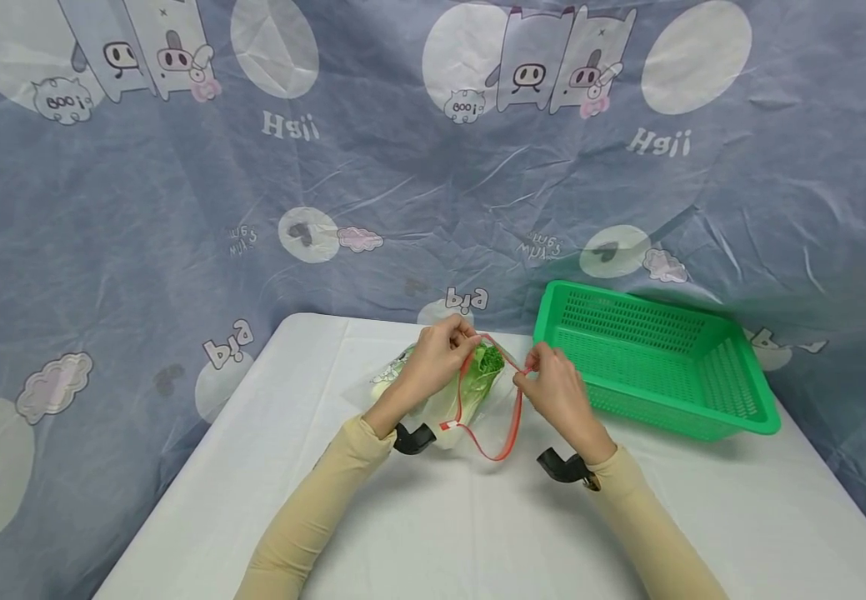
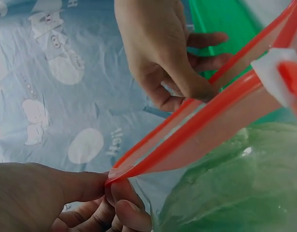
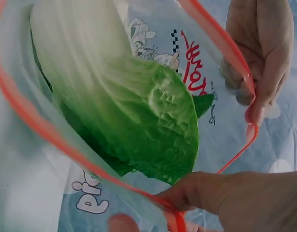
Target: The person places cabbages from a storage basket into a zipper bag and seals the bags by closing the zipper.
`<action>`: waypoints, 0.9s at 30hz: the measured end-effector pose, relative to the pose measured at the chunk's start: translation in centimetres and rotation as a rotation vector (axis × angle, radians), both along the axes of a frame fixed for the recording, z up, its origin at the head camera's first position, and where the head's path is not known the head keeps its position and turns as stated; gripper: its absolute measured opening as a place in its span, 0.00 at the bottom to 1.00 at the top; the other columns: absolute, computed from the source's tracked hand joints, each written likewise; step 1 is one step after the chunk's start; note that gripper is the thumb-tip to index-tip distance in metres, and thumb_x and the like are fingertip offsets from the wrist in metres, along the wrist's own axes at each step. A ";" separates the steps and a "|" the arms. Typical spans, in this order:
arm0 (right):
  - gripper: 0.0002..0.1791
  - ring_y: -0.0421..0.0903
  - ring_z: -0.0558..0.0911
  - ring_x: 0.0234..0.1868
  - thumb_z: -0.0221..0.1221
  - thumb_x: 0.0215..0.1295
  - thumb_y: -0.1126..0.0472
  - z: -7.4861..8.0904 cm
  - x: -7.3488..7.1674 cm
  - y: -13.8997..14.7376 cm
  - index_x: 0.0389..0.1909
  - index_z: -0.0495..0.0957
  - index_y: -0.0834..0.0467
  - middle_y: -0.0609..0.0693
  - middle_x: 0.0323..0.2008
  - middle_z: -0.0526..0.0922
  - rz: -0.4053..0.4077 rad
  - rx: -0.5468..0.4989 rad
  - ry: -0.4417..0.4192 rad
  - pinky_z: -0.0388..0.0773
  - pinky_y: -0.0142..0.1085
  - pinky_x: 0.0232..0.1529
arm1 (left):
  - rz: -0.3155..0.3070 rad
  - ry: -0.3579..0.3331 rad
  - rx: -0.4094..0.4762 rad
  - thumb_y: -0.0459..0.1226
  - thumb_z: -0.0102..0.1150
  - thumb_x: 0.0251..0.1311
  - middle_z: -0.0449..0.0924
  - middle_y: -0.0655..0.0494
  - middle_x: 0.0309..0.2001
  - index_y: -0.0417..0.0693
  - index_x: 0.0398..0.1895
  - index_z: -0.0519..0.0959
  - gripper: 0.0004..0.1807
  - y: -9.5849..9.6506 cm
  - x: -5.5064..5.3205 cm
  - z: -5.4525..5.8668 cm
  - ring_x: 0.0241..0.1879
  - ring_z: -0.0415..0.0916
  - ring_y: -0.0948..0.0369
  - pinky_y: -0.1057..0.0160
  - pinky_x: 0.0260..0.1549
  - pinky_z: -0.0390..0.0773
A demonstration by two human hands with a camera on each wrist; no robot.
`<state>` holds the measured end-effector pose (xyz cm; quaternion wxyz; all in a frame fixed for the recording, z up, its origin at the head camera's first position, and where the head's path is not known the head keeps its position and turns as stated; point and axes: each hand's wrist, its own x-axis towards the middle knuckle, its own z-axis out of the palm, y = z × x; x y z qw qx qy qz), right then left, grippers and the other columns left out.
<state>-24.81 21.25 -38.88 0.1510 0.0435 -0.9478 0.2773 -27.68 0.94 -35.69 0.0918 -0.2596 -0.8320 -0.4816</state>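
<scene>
A clear zip bag (image 1: 494, 421) with a red rim is held up over the table, its mouth spread wide. Inside is a Chinese cabbage (image 3: 134, 111), pale at the stalk and green at the leaf. My left hand (image 1: 440, 358) pinches the red rim (image 2: 187, 140) at one corner between thumb and fingers. On the other side, my right hand (image 1: 558, 396) pinches the rim with thumb and fingertips. A white slider (image 2: 274, 75) sits on the rim, on the side nearest me. Red lettering (image 3: 194, 70) shows on the bag's wall.
A green perforated basket (image 1: 766, 408) stands at the back right, just beyond my right hand. The white-covered table (image 1: 470, 533) ends at a blue-grey printed curtain (image 1: 402, 183) behind. Black wrist mounts (image 1: 413, 437) hang under both forearms.
</scene>
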 end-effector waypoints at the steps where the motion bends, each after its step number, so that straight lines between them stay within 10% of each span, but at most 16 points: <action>1: 0.09 0.46 0.79 0.19 0.61 0.59 0.62 -0.1 -0.2 0.1 0.34 0.71 0.61 0.58 0.27 0.80 0.016 -0.045 -0.024 0.72 0.34 0.18 | -0.004 -0.001 -0.003 0.39 0.55 0.68 0.78 0.57 0.24 0.46 0.37 0.77 0.06 0.0 0.0 0.0 0.20 0.73 0.65 0.68 0.22 0.71; 9: 0.06 0.44 0.84 0.17 0.56 0.63 0.66 0.5 -1.3 0.2 0.36 0.71 0.66 0.55 0.20 0.84 0.115 -0.566 -0.111 0.83 0.39 0.24 | 0.021 -0.015 -0.022 0.37 0.60 0.63 0.79 0.56 0.23 0.47 0.37 0.75 0.05 -0.3 0.5 0.4 0.20 0.74 0.63 0.68 0.22 0.71; 14: 0.09 0.43 0.86 0.20 0.57 0.65 0.66 1.6 -1.6 0.1 0.38 0.70 0.69 0.50 0.19 0.84 0.134 -0.866 -0.099 0.84 0.41 0.30 | 0.084 -0.027 -0.223 0.34 0.64 0.56 0.74 0.57 0.24 0.46 0.39 0.70 0.13 -0.2 1.6 0.8 0.23 0.70 0.62 0.67 0.23 0.69; 27: 0.09 0.43 0.86 0.21 0.59 0.64 0.68 3.5 -2.4 1.0 0.39 0.71 0.70 0.52 0.21 0.86 0.150 -1.010 0.086 0.83 0.38 0.30 | 0.019 -0.074 -0.654 0.30 0.67 0.46 0.67 0.58 0.20 0.46 0.19 0.69 0.13 -1.9 4.3 2.4 0.20 0.61 0.63 0.67 0.20 0.62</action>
